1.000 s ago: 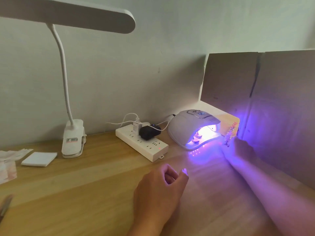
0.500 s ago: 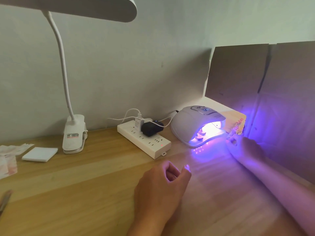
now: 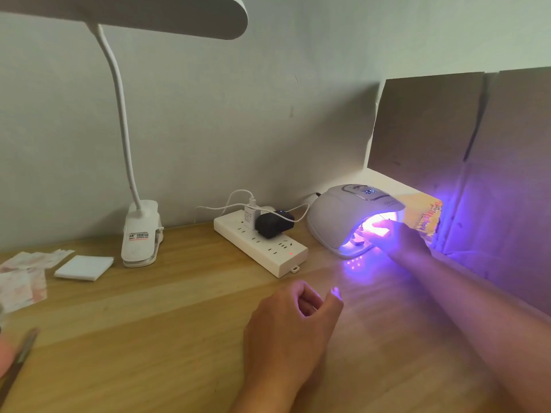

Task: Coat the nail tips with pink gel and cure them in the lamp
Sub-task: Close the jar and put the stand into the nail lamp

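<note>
Now inside the white dome-shaped curing lamp (image 3: 337, 222): small nail tips (image 3: 357, 240), light, stiff, likely wet on top; better held by the base. Right hand (image 3: 399, 239) at its mouth, grip not possible to tell. Left hand (image 3: 286, 320) before the lamp, loosely curled, empty.

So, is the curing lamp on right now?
On: violet light glows inside the curing lamp, spills onto the desk, and its display is lit.
</note>
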Demonstrator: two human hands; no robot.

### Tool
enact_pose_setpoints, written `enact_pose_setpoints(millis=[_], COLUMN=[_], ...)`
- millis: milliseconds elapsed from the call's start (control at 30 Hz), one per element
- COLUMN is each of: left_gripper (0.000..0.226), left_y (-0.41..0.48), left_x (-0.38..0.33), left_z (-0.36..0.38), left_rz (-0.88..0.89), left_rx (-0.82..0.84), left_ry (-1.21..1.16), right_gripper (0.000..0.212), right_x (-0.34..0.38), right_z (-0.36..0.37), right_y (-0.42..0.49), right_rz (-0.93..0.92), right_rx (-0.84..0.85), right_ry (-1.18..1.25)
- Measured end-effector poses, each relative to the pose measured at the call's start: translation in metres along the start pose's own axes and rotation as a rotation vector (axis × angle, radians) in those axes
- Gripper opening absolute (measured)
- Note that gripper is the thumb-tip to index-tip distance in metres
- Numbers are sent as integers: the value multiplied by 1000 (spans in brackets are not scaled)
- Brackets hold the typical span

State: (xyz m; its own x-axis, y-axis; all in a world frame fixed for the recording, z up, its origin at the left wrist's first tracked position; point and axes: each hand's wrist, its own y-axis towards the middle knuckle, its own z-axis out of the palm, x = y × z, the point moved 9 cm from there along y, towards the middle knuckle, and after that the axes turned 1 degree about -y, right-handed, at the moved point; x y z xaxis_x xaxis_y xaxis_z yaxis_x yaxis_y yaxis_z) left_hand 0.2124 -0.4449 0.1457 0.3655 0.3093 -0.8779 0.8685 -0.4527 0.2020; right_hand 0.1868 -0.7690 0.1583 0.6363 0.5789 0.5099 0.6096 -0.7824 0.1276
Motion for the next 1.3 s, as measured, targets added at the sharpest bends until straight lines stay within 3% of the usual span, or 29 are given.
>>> enact_pose_setpoints(millis=[233, 400, 600, 767, 1033, 1167, 1300], left_gripper=[51, 45, 44, 35, 43, 46, 44], left_y=[2, 0, -1, -2, 2, 1, 1], left_x=[1, 1, 0, -1, 2, 1, 0], left_z=[-1, -3, 0, -1, -3, -2, -1], left_rz=[-14, -9, 2, 32, -3, -2, 0], left_rx=[-18, -8, 28, 42, -14, -14, -14], left_ry=[-22, -52, -43, -41, -52, -25, -5], right_gripper=[34, 30, 28, 39, 47, 35, 29], right_x=[7, -18, -50, -61, -65, -61, -65], right_z=[3, -25, -59, -59, -47, -48, -39], right_y=[0, -36, -90, -86, -46, -25, -18], right_rz=[-17, 132, 157, 219, 319, 249, 168], right_rx=[-47, -200, -341, -308, -342, -417, -336], right_ry=[39, 87, -6, -75, -178, -110, -166])
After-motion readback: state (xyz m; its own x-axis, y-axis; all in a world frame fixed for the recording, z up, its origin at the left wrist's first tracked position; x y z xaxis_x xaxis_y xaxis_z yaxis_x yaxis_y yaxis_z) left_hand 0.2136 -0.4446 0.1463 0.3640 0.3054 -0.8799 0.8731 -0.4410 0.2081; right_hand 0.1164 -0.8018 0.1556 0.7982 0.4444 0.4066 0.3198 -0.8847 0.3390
